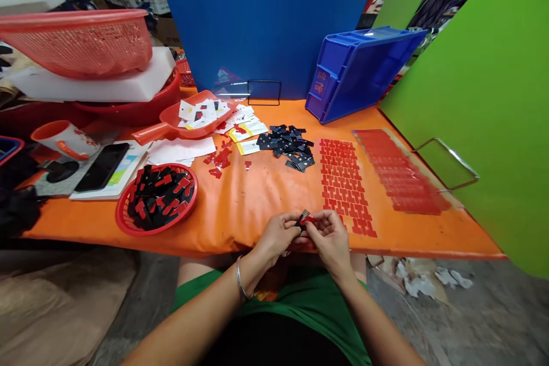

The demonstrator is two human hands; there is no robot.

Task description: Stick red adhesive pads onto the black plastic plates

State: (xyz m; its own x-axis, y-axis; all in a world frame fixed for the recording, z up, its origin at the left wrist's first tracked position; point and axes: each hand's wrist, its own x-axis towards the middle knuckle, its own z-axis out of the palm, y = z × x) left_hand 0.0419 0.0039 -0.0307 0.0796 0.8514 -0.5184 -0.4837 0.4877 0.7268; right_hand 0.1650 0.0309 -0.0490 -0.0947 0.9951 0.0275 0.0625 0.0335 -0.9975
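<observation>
Close to the table's front edge, my left hand (279,235) pinches a small black piece (302,218). My right hand (331,240) meets it there, its fingers closed on a small red T-shaped sticker (307,219) that lies against the black piece. Just beyond my right hand is a sheet of red T-shaped stickers (343,177) in rows. A pile of loose black pieces (287,143) lies farther back. To the left, a red basket (122,218) holds many black pieces with red stickers on them.
A red dustpan (165,130) with paper scraps stands at the back left, near red offcuts (221,159). A phone (103,167) and a mug (64,140) are at the left. A blue crate (360,77) leans at the back right, beside a red backing sheet (401,174).
</observation>
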